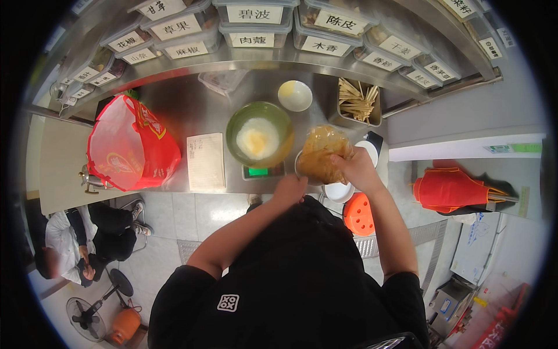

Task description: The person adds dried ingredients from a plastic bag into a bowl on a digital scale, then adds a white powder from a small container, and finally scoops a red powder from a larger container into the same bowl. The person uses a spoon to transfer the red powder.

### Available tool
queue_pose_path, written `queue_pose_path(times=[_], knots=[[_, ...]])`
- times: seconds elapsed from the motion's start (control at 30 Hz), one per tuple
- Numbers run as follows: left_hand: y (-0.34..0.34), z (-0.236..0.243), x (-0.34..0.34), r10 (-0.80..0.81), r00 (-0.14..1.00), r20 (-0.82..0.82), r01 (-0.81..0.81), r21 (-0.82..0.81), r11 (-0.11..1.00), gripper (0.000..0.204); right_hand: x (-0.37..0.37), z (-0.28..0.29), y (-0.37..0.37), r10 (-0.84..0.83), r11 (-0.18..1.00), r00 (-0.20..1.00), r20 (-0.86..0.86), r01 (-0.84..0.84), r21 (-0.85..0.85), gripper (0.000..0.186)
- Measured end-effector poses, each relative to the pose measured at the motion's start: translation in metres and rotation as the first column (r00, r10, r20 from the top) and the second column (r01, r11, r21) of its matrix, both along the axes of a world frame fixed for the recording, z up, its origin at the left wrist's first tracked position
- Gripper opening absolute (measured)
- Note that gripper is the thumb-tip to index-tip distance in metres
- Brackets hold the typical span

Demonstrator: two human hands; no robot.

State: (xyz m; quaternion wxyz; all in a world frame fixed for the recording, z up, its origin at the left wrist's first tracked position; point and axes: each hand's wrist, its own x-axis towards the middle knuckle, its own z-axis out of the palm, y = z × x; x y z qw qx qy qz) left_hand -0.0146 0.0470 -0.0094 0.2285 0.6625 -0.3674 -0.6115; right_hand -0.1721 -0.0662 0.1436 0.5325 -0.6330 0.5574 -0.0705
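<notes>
My right hand point(356, 168) is closed on the gathered side of a clear plastic bag point(323, 152) of brown contents, over the right part of the steel counter. Beneath the bag, the rim of a round container point(298, 165) shows in part. My left hand point(290, 189) is curled closed by the counter's front edge, just left of the bag; whatever its fingers hold is hidden. Left of the bag, a green bowl point(233, 119) holds white powder point(256, 136) with a yellowish patch. It rests on a scale point(263, 171) with a lit green display.
A small white bowl point(295, 96) sits behind. At right stands a metal bin of wooden sticks point(357, 100). An open notebook point(206, 161) and red bag point(135, 145) lie left. Labelled tubs point(256, 29) line the shelf above. An orange stool point(359, 214) is below; a seated person point(75, 238) is left.
</notes>
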Motion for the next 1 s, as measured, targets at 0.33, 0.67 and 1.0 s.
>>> queue_pose_path(times=[0.33,0.67,1.0], knots=[[0.002,-0.011,-0.008,0.011,0.868,0.497,0.11,-0.212,0.971,0.042,-0.007,0.008,0.0,-0.144,0.99,0.966,0.213,0.141,0.029,0.025],[-0.009,-0.016,-0.002,0.034,0.916,0.4,0.085,-0.276,0.957,0.044,0.0,0.061,-0.001,-0.042,0.989,0.995,0.092,0.054,-0.134,0.025],[-0.021,-0.002,-0.016,0.327,0.935,-0.138,-0.332,-0.012,0.943,0.036,0.001,0.112,-0.006,-0.018,0.973,0.987,0.16,0.054,-0.224,0.021]])
